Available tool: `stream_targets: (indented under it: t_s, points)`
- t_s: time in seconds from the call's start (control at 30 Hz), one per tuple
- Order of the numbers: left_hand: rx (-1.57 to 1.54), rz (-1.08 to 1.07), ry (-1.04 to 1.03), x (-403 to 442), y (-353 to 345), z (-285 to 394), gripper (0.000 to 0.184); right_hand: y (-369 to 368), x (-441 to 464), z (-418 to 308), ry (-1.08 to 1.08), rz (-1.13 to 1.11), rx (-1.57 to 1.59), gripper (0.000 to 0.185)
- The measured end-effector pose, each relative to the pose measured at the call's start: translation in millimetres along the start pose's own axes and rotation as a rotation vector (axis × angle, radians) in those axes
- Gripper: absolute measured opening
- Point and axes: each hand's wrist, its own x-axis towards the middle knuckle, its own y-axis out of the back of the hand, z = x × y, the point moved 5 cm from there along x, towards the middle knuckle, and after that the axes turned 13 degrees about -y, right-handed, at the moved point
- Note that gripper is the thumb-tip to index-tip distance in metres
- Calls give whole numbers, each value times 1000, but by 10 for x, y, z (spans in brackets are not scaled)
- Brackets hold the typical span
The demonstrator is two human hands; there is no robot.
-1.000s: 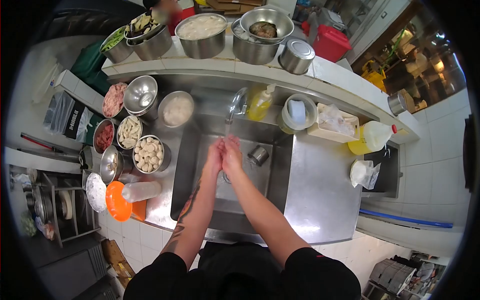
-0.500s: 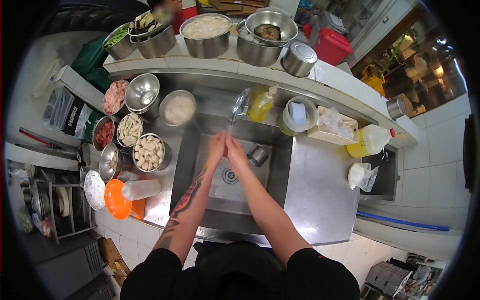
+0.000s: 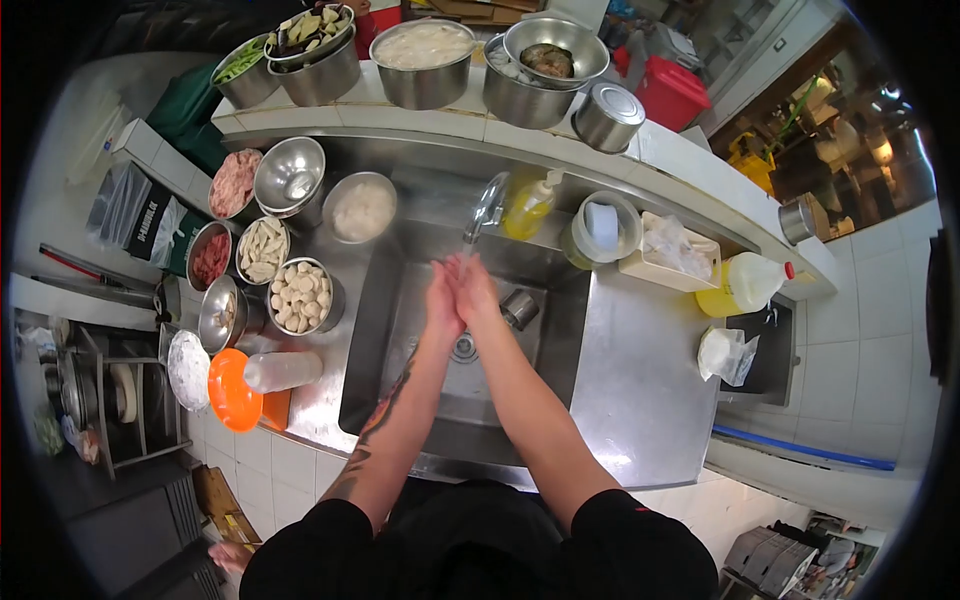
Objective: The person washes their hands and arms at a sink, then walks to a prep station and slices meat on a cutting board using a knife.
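Note:
My left hand (image 3: pixel 443 300) and my right hand (image 3: pixel 474 288) are side by side, touching, under the running faucet (image 3: pixel 484 208). Their palms face up in a cupped shape with the fingers toward the faucet, and no object shows in them. Below them is the steel sink (image 3: pixel 480 405), its drain (image 3: pixel 464 348) partly visible between my forearms. A small metal cup (image 3: pixel 519 309) lies in the sink just right of my right hand. Behind the faucet's right side stands a pump bottle of yellow liquid (image 3: pixel 531 208).
Bowls of meat (image 3: pixel 236 183), white balls (image 3: pixel 300 297) and pale slices (image 3: pixel 262 250) crowd the left counter, near a clear bottle (image 3: pixel 283 372). Large pots (image 3: pixel 422 75) line the ledge. A white bin (image 3: pixel 668 250) and yellow jug (image 3: pixel 742 282) stand right. Another person's hand (image 3: pixel 230 556) shows lower left.
My hands have turned from pressed together to cupped palms up, still under the water. Another person's hand has appeared at the lower left. The view has shifted slightly.

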Motion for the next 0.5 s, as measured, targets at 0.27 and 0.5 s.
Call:
stream_targets:
  t_s: [0.27, 0.5]
  points:
    - [136, 140, -63, -485, -438, 158, 52, -463, -327, -238, 300, 134, -1116, 40]
    - [1861, -558, -374, 563, 39, 16, 39, -332, -802, 97, 340, 121, -486, 58]
